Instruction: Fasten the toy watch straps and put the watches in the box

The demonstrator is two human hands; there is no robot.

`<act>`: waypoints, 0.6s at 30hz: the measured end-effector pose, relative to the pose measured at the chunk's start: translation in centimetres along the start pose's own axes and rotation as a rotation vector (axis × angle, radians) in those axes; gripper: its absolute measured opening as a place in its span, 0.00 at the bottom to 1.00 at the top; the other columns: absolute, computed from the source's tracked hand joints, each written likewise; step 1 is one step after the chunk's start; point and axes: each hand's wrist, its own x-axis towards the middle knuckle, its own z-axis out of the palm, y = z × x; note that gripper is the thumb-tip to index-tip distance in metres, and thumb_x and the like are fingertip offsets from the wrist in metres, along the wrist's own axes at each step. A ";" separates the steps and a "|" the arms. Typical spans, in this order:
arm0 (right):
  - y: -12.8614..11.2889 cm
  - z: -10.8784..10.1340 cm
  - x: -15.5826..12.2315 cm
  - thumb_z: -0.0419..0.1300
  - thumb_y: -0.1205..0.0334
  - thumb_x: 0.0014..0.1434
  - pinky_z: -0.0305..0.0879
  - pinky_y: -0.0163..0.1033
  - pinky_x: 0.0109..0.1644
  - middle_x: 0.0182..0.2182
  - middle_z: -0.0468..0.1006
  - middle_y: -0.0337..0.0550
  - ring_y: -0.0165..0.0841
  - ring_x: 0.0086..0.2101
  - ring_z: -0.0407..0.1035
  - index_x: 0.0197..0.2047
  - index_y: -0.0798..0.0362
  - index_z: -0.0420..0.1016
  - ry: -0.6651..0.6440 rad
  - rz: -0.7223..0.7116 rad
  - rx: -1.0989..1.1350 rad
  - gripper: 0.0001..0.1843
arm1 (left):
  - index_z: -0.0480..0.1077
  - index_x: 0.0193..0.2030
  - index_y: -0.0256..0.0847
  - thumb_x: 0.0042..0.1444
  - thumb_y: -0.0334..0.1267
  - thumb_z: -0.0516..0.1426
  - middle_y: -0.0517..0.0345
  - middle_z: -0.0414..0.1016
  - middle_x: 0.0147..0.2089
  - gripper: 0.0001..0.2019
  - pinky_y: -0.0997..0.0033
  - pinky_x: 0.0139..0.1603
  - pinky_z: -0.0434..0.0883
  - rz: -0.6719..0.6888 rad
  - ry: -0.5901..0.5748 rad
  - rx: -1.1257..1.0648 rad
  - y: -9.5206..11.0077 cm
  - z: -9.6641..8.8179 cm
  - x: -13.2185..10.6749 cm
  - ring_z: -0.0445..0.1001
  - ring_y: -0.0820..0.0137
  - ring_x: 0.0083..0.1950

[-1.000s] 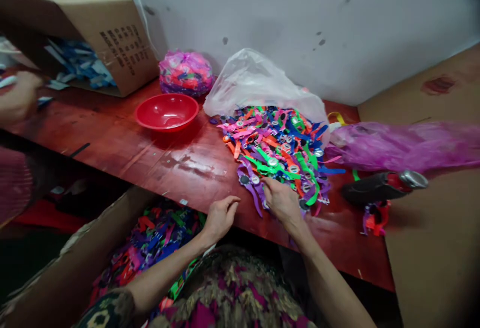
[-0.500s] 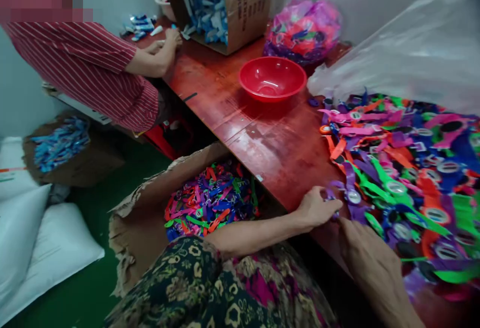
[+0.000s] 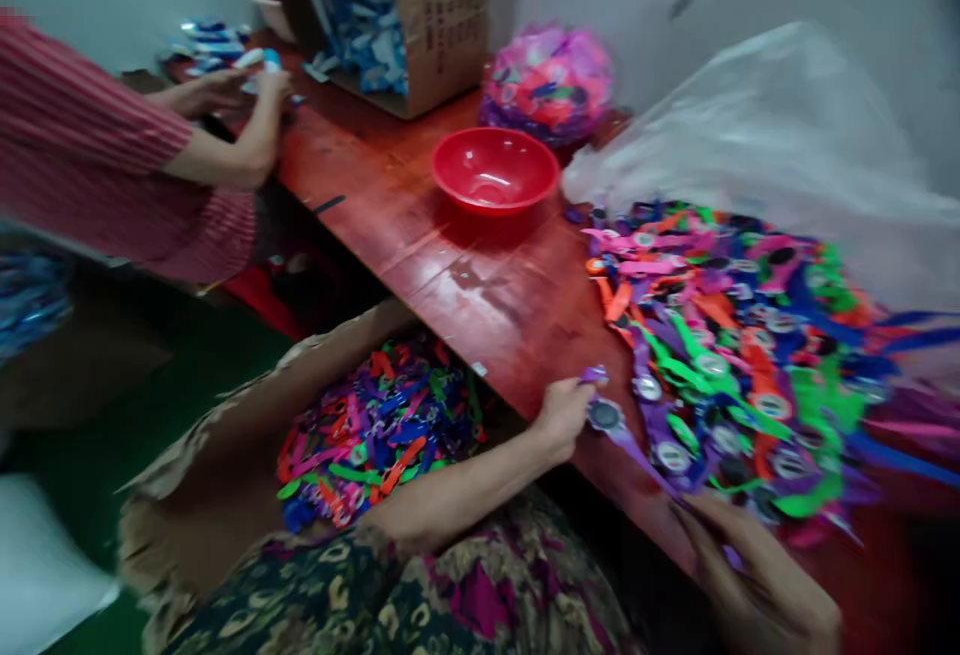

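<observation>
A purple toy watch stretches between my two hands at the near edge of the red table. My left hand pinches its upper strap end. My right hand is closed on the lower strap end, at the bottom right. Just beyond lies a heap of coloured toy watches, spilling from a clear plastic bag.
A cardboard box full of coloured watches stands below the table at my left. A red bowl, a pink bag of watches and a tipped carton of blue items are farther back. Another person in a striped sleeve handles items at far left.
My hands took hold of a purple watch and pulled it out of the heap toward the table edge. The view swung left, then a little back right.
</observation>
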 end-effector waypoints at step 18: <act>-4.0 -1.6 1.1 0.64 0.61 0.47 0.63 0.32 0.30 0.26 0.72 0.36 0.26 0.26 0.65 0.46 0.52 0.68 0.339 0.570 1.098 0.22 | 0.70 0.47 0.39 0.53 0.34 0.48 0.58 0.74 0.33 0.17 0.78 0.33 0.64 0.663 -0.395 0.848 -0.4 2.3 -5.5 0.68 0.76 0.29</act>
